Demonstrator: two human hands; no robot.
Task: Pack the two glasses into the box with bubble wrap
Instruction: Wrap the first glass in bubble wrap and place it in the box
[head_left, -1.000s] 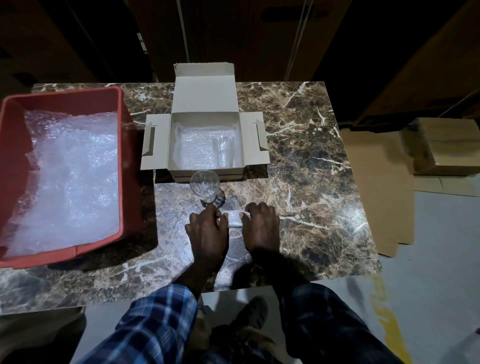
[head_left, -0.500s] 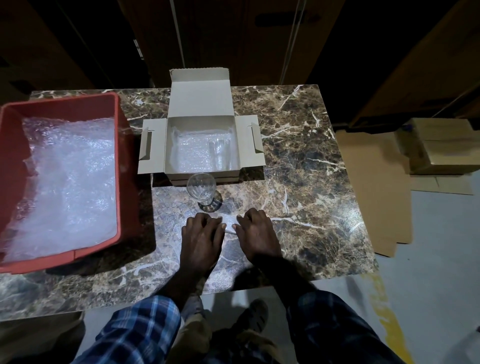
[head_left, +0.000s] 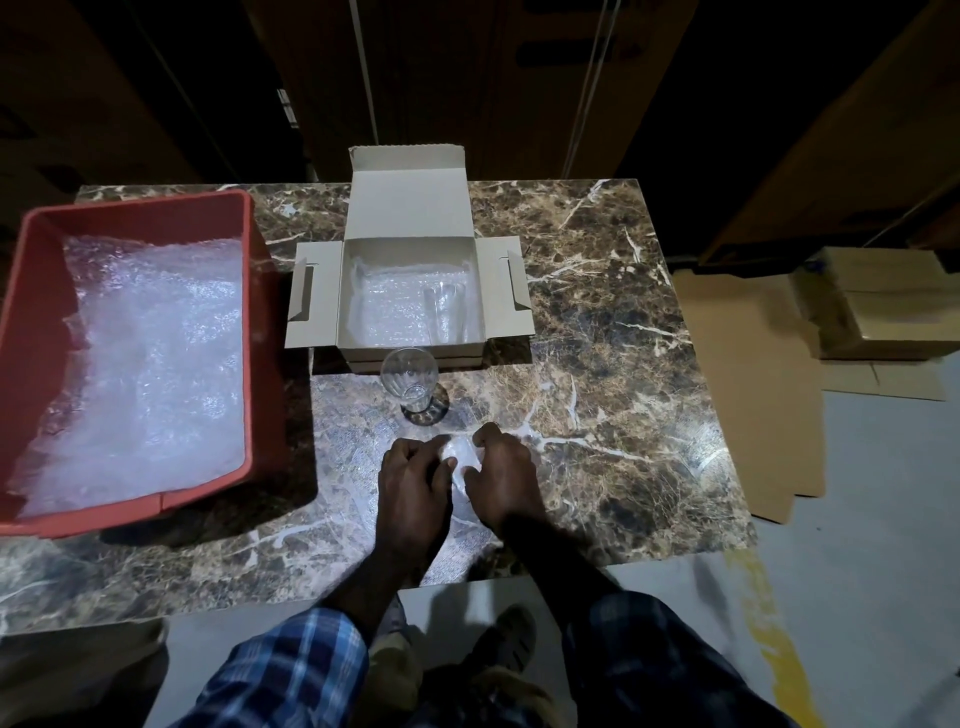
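Marble tabletop (head_left: 597, 322) carries an open box (head_left: 410, 296) lined with bubble wrap; one glass (head_left: 445, 312) inside is hard to make out. Just before the box stands a second glass (head_left: 410, 379). Left hand (head_left: 413, 478) and right hand (head_left: 501, 473), flat earlier, now curl, grips pinching a bubble wrap sheet (head_left: 460, 454).
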